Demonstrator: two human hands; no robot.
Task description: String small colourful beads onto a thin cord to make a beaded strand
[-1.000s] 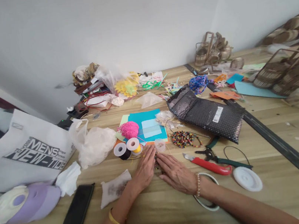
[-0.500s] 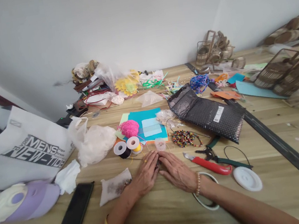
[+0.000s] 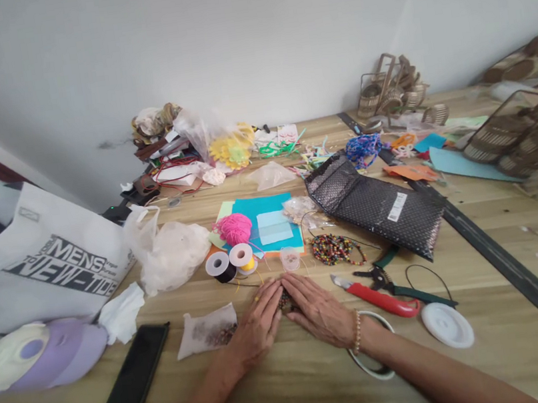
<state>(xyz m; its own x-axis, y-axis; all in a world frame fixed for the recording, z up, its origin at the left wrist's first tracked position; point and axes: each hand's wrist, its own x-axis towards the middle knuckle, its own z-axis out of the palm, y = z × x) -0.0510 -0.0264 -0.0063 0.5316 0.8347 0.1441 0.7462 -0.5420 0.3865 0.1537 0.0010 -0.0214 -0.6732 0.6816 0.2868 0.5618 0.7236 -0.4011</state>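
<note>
My left hand and my right hand rest on the wooden table with fingers stretched out, tips nearly meeting. Between them lies a small cluster of dark beads, partly hidden under the fingers. Just beyond the fingertips stands a small clear cup with a few bits in it. A pouch of beads lies left of my left hand. Black and yellow thread spools stand ahead of it. Strung multicoloured beads lie beyond my right hand.
To the right are a red utility knife, dark-handled pliers, a white lid and a white ring under my right forearm. A black bubble mailer, pink yarn and a phone lie around.
My left hand has shifted slightly left and back, so more of the dark beads shows between the hands. My right hand stays nearly in place. The view has shifted slightly.
</note>
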